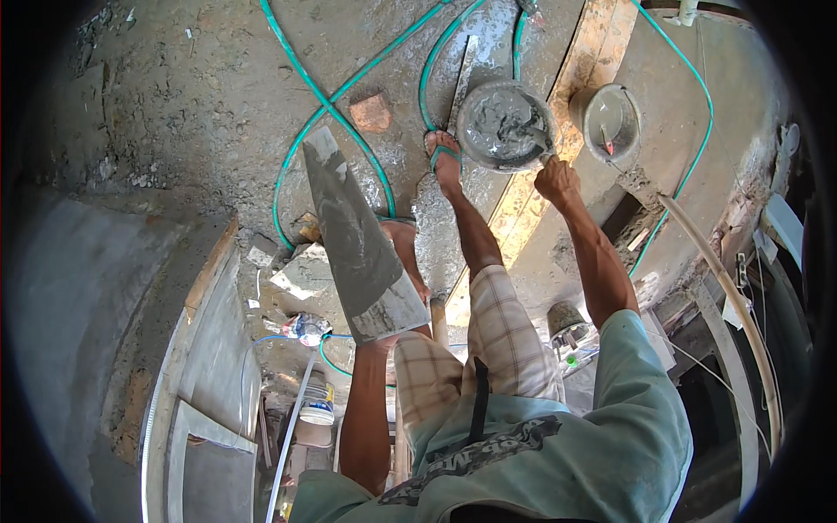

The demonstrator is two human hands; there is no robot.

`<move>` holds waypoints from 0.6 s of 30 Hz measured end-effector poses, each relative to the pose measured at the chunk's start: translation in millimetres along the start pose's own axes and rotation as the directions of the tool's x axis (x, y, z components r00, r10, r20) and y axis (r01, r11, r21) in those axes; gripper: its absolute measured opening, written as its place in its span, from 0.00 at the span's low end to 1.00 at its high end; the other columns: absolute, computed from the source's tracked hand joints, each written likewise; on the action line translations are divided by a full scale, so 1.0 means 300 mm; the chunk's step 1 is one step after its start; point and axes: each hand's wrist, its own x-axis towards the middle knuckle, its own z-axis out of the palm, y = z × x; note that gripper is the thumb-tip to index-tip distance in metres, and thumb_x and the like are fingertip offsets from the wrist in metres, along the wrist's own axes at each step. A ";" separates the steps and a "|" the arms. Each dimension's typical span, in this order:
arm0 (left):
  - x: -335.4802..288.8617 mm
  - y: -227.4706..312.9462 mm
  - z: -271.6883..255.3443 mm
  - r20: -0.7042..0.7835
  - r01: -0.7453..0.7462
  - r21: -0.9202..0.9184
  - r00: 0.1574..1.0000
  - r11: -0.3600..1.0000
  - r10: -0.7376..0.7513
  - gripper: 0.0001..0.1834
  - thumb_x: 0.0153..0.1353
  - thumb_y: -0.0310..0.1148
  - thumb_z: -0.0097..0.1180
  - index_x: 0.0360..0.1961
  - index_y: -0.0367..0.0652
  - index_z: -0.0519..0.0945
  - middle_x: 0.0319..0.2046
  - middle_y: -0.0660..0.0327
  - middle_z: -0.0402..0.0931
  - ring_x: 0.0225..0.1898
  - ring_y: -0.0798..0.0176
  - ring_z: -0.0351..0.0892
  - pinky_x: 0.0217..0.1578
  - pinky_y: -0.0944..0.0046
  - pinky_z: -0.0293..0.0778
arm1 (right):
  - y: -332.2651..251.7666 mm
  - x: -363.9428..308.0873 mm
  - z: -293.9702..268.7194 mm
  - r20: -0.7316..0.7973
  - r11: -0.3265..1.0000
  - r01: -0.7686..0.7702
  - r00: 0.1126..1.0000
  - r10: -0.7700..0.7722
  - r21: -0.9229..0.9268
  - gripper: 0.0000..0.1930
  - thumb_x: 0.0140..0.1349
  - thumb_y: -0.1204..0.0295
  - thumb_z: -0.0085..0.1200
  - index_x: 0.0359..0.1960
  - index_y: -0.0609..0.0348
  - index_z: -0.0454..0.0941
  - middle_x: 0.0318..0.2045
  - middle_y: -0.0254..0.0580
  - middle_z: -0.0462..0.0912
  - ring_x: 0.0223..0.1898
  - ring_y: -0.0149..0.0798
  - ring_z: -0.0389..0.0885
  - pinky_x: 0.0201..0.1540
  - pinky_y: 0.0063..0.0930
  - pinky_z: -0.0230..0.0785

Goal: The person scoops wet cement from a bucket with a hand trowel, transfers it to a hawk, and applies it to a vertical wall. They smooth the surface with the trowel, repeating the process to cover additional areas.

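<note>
Beyond printed shirt lettering (478, 457), the right grip (558, 180) clasps a trowel (542, 140); the left grip (390, 338) is unclear.

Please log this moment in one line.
left hand: hidden under grey-coated board | right hand: grips trowel at mortar bucket | nearby: green hose

building site, rough cement-smeared floor (218, 105), tub (463, 139) of wet mortar (504, 120), wooden plank (603, 39), broken brick (370, 113)

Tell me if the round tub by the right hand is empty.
Not empty: wet grey mix lies inside the tub; its depth is unclear.
</note>
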 end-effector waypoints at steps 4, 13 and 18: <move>-0.019 -0.063 -0.172 -0.210 0.024 0.056 0.978 0.998 -0.011 0.23 0.69 0.51 0.47 0.51 0.42 0.75 0.37 0.57 0.77 0.34 0.54 0.77 0.47 0.42 0.71 | 0.021 0.099 0.111 -0.082 0.990 0.141 0.987 -0.138 0.030 0.14 0.60 0.66 0.48 0.34 0.66 0.79 0.29 0.66 0.83 0.32 0.61 0.85 0.35 0.51 0.78; -0.006 0.038 -0.169 -0.144 0.111 0.232 0.987 0.966 -0.078 0.24 0.69 0.53 0.46 0.48 0.42 0.74 0.27 0.52 0.75 0.34 0.55 0.75 0.49 0.45 0.71 | -0.109 0.049 0.231 0.534 0.130 -0.528 0.846 -0.006 0.839 0.10 0.64 0.61 0.53 0.34 0.55 0.72 0.19 0.28 0.66 0.14 0.22 0.57 0.14 0.20 0.46; 0.005 0.077 -0.235 -0.235 0.164 0.234 0.966 0.958 -0.108 0.24 0.69 0.52 0.45 0.51 0.42 0.72 0.34 0.52 0.73 0.40 0.54 0.73 0.52 0.45 0.70 | -0.161 -0.012 0.334 0.535 -0.192 -0.529 0.845 -0.029 0.826 0.12 0.69 0.57 0.52 0.40 0.51 0.70 0.18 0.22 0.59 0.13 0.19 0.52 0.14 0.17 0.42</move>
